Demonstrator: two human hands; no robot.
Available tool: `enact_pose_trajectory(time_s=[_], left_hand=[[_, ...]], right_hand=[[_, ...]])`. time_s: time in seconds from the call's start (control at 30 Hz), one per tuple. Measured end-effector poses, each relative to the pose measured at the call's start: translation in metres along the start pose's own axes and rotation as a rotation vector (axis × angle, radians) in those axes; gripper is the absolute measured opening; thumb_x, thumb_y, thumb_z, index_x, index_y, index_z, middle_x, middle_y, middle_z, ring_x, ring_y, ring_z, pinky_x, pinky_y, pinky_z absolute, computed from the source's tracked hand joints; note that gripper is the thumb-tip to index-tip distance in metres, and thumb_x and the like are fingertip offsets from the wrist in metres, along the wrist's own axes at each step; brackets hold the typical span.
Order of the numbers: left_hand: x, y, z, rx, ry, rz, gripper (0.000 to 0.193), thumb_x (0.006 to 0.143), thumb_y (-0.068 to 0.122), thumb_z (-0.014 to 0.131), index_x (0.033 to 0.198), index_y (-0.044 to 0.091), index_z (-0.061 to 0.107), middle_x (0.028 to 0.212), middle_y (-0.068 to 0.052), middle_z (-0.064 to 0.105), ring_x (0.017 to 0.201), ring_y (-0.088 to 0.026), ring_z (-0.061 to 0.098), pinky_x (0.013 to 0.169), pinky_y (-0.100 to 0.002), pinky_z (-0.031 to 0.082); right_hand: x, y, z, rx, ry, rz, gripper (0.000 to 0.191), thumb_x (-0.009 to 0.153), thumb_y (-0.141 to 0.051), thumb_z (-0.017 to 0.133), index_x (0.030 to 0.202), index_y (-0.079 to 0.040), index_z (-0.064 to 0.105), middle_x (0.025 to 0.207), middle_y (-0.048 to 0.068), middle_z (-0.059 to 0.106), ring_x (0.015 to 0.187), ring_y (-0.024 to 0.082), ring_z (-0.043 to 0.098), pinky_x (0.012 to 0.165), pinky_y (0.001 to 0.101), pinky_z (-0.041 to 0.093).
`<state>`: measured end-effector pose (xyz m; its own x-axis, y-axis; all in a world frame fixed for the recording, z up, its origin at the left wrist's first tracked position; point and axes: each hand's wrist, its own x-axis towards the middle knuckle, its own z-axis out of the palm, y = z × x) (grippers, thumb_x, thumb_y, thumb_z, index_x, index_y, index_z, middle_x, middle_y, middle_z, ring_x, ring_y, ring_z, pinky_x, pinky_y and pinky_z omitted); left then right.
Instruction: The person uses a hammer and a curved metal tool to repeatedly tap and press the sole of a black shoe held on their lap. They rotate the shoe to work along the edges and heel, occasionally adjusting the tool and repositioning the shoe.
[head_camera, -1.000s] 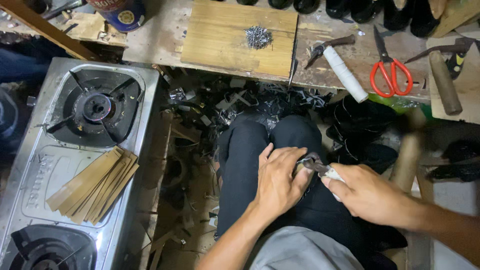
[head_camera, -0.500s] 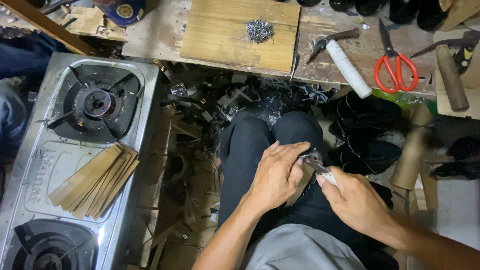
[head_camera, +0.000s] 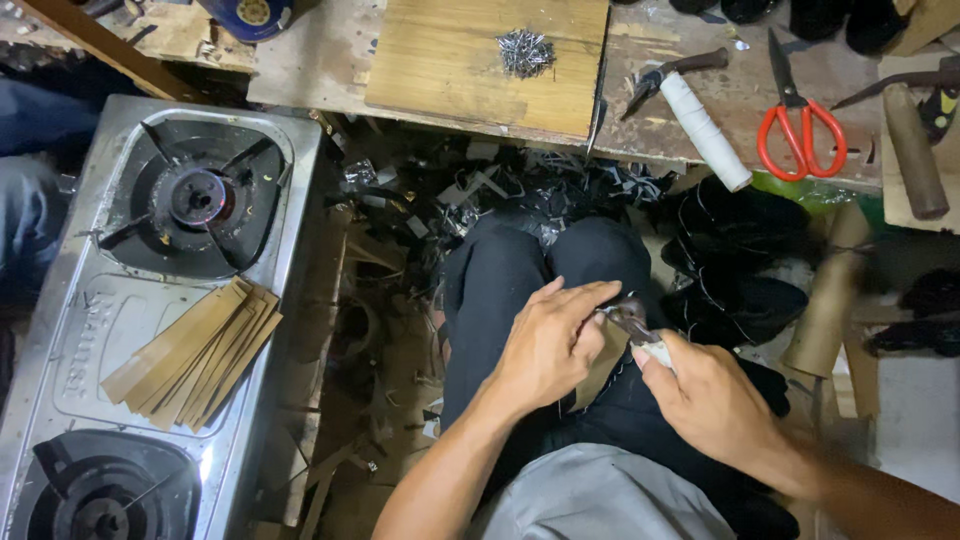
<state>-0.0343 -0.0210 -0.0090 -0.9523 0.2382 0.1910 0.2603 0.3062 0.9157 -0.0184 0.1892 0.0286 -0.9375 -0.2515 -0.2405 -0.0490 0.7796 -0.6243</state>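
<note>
While I look down over the lap, my left hand (head_camera: 548, 345) lies curled on the dark trousers (head_camera: 520, 290), fingers pinching a small tan piece (head_camera: 600, 362) against the thigh. My right hand (head_camera: 705, 400) is clenched round a pair of pliers with a pale grip (head_camera: 640, 330), whose metal nose meets the left fingertips at the top edge of that piece. To the left, a steel two-burner stove (head_camera: 150, 300) carries a fanned stack of thin tan strips (head_camera: 195, 350) between its burners. Black offcuts (head_camera: 520, 190) litter the floor just past the knees. Farther off, the wooden surface (head_camera: 700, 110) holds a light board (head_camera: 470, 60) with a heap of small nails (head_camera: 525, 50), a hammer with a white wrapped handle (head_camera: 700, 120), and red-handled scissors (head_camera: 800, 120).
</note>
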Motion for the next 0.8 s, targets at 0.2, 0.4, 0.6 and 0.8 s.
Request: enact_pose_trajectory(time_s=[0.2, 0.4, 0.6, 0.8], left_hand=[[-0.005, 0.003, 0.014, -0.029, 0.037, 0.051, 0.040, 0.090, 0.007, 0.055, 0.128, 0.003, 0.067, 0.127, -0.016, 0.073, 0.117, -0.033, 0.069, 0.114, -0.049, 0.044], [0.005, 0.004, 0.012, -0.077, -0.080, 0.025, 0.046, 0.088, 0.003, 0.057, 0.132, -0.002, 0.066, 0.122, -0.022, 0.072, 0.106, -0.034, 0.072, 0.096, -0.036, 0.055], [0.032, -0.040, 0.004, -0.474, -0.365, -0.447, 0.033, 0.097, 0.015, 0.065, 0.121, -0.006, 0.072, 0.103, -0.009, 0.077, 0.093, -0.011, 0.068, 0.087, -0.026, 0.055], [0.043, -0.046, 0.003, -0.489, -0.391, -0.397, 0.032, 0.084, 0.005, 0.069, 0.114, -0.006, 0.069, 0.098, -0.012, 0.077, 0.089, -0.015, 0.073, 0.084, -0.029, 0.058]], right_hand=[[0.010, -0.004, -0.036, 0.130, -0.476, 0.398, 0.041, 0.099, -0.034, 0.056, 0.077, 0.001, 0.058, 0.053, 0.010, 0.058, 0.040, 0.025, 0.060, 0.043, 0.0411, 0.050], [0.014, -0.014, -0.048, -0.078, -0.519, 0.381, 0.039, 0.098, -0.036, 0.056, 0.078, -0.003, 0.061, 0.048, 0.009, 0.057, 0.037, 0.021, 0.060, 0.043, 0.0390, 0.050], [0.009, -0.028, -0.035, -0.072, -0.391, 0.312, 0.029, 0.095, -0.031, 0.056, 0.085, -0.006, 0.065, 0.052, 0.014, 0.062, 0.040, 0.026, 0.063, 0.047, 0.0418, 0.052], [0.009, -0.017, -0.024, -0.163, -0.280, -0.052, 0.027, 0.094, -0.029, 0.057, 0.085, -0.006, 0.067, 0.057, 0.012, 0.064, 0.050, 0.024, 0.062, 0.050, 0.0408, 0.048]])
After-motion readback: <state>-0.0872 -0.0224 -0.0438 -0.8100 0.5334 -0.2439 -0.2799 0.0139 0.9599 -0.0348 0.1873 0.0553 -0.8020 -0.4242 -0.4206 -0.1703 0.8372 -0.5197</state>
